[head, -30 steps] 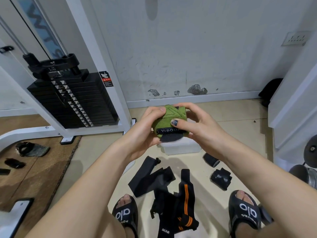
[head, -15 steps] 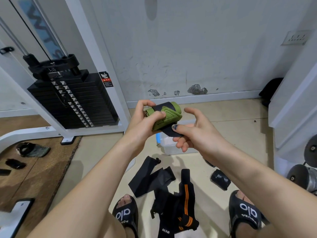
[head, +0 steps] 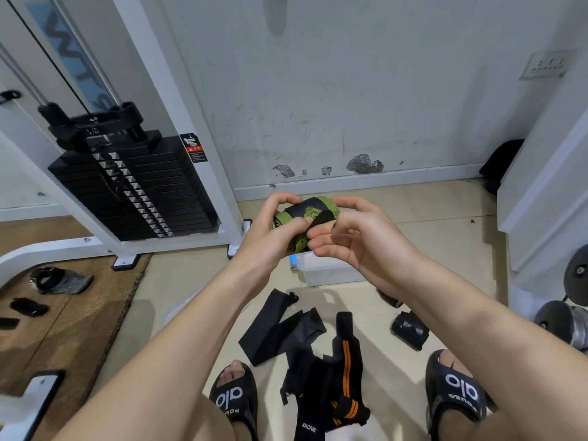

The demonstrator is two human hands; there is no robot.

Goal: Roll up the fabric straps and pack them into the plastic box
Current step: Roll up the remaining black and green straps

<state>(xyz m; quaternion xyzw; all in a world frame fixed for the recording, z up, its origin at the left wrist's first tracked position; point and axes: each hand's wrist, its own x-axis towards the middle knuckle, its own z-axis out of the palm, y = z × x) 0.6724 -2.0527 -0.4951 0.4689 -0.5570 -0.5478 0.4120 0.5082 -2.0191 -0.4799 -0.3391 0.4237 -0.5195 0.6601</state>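
Observation:
A rolled green strap [head: 310,209] with a black end flap is held at chest height above the floor. My left hand [head: 275,229] grips the roll from the left, thumb across its front. My right hand [head: 353,237] pinches the black flap at the roll's right side. Below them the clear plastic box [head: 324,270] sits on the floor, mostly hidden behind my hands. Flat black straps [head: 283,332] and a black strap with orange stripes [head: 345,364] lie loose on the floor between my feet. Two rolled black straps [head: 409,332] lie to the right.
A weight stack machine [head: 127,186] with a white frame stands at the left. Black items [head: 60,280] lie on the brown mat at far left. White cabinets [head: 547,202] and dumbbells [head: 563,319] crowd the right. My sandalled feet [head: 235,399] stand at the bottom.
The roll has turned in my left hand, and my right hand has brought the black flap up over its right side, fingers closing on it.

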